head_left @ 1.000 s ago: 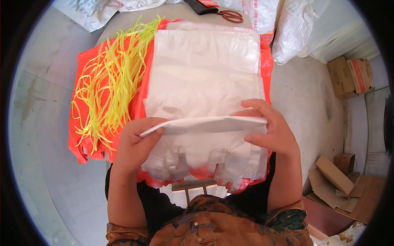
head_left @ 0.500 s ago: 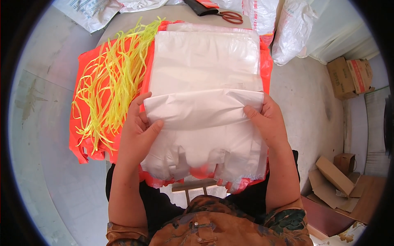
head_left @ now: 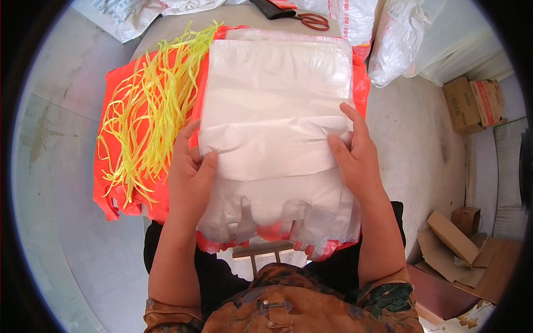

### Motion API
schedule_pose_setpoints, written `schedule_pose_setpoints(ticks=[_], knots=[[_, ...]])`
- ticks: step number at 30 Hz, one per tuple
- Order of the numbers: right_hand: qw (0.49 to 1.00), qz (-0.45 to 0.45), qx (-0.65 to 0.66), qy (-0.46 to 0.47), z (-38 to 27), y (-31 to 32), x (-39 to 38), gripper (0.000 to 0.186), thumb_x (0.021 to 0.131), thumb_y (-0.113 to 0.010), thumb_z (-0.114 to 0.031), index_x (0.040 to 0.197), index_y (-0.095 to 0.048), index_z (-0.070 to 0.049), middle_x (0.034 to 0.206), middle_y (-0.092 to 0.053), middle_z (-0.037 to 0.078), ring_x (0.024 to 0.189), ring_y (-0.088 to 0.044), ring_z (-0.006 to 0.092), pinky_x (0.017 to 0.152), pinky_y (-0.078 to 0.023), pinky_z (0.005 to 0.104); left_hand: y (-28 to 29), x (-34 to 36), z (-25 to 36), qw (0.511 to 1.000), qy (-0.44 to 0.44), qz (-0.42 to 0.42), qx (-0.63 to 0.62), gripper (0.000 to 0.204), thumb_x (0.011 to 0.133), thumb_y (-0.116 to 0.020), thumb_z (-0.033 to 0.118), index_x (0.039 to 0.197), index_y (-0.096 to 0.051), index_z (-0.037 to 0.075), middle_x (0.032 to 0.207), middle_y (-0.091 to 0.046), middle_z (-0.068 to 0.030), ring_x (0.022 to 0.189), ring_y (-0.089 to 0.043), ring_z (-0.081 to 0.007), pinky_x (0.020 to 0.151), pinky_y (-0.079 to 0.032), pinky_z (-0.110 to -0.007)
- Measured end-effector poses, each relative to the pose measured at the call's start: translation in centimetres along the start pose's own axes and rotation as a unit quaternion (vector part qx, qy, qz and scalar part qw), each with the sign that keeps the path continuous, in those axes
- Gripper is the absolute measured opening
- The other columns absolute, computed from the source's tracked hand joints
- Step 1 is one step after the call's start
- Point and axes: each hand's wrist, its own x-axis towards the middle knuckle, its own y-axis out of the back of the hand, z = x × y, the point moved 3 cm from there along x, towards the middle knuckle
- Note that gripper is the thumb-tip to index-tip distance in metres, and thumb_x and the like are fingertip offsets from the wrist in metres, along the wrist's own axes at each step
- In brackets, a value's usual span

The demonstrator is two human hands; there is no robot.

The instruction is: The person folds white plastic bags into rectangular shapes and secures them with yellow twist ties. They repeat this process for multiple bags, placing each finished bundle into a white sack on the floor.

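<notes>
A white, translucent plastic bag (head_left: 266, 145) lies folded over in a band across a stack of similar bags (head_left: 277, 72). At the band's left end is my left hand (head_left: 191, 169), its thumb on top of the plastic and its fingers curled at the side edge. My right hand (head_left: 358, 161) rests at the other end. Its thumb touches the band, while the index finger is stretched out and lifted apart from it. Cut handle loops (head_left: 244, 213) of the stacked bags show toward my body. Red plastic bags (head_left: 360, 83) stick out beneath the white stack.
Yellow plastic strips (head_left: 150, 116) lie in a loose bundle on red bags (head_left: 114, 166) to the left. Red-handled scissors (head_left: 313, 22) are at the far edge. White sacks (head_left: 397, 41) stand beyond. Cardboard boxes (head_left: 469, 105) and flattened cardboard (head_left: 449, 250) sit at the right.
The folded band has settled lower and flatter on the stack. My right fingers have come off its edge and spread; my left hand has shifted slightly right and up.
</notes>
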Motion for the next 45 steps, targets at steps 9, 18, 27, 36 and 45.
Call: schedule_pose_setpoints(ticks=[9,18,27,36,45], knots=[[0.999,0.027,-0.031,0.034,0.6,-0.5,0.2,0.070,0.097,-0.069,-0.016,0.161,-0.040,-0.011,0.073,-0.055,0.009,0.069,-0.057,0.0225,0.073,-0.050,0.0378,0.1,0.2,-0.6,0.999,-0.006,0.044,0.028,0.059,0.102,-0.064,0.003,0.156,-0.040,0.001,0.082,-0.063,-0.0002,0.073,-0.055,-0.0055,0.068,-0.042,-0.023],[0.988,-0.002,-0.157,0.011,-0.5,-0.1,0.2,0.062,0.096,-0.071,-0.019,0.154,-0.050,-0.010,0.078,-0.059,0.009,0.074,-0.062,0.0267,0.074,-0.052,0.0403,1.0,0.2,-0.9,0.990,-0.008,0.058,0.128,0.057,0.098,-0.069,0.004,0.151,-0.047,0.000,0.075,-0.048,0.0019,0.067,-0.045,-0.0076,0.064,-0.040,-0.026],[0.888,-0.032,-0.220,0.402,-3.6,-2.6,-2.1,0.068,0.087,-0.080,-0.028,0.147,-0.057,-0.004,0.150,-0.057,0.019,0.140,-0.052,0.0410,0.117,-0.043,0.0501,-1.8,-1.3,3.0,0.818,-0.374,0.021,0.436,0.053,0.087,-0.072,0.008,0.139,-0.062,0.001,0.132,-0.064,-0.0160,0.124,-0.060,-0.0357,0.105,-0.049,-0.048],[0.894,-0.144,-0.293,0.306,-2.5,-5.7,-2.4,0.090,0.087,-0.080,-0.041,0.161,-0.042,-0.005,0.170,-0.036,0.018,0.159,-0.030,0.0379,0.130,-0.023,0.0524,-4.4,-0.9,0.9,0.815,-0.278,-0.121,0.493,0.073,0.091,-0.074,0.025,0.156,-0.049,0.004,0.166,-0.044,-0.0175,0.155,-0.039,-0.0371,0.125,-0.033,-0.052],[0.904,-0.144,-0.294,0.275,-1.5,-4.0,-1.5,0.081,0.090,-0.077,-0.041,0.157,-0.048,-0.004,0.168,-0.036,0.024,0.158,-0.030,0.0415,0.130,-0.023,0.0520,-3.9,-0.9,0.7,0.810,-0.248,-0.141,0.512,0.080,0.092,-0.073,0.037,0.160,-0.045,0.006,0.170,-0.037,-0.0191,0.158,-0.033,-0.0371,0.127,-0.030,-0.052]])
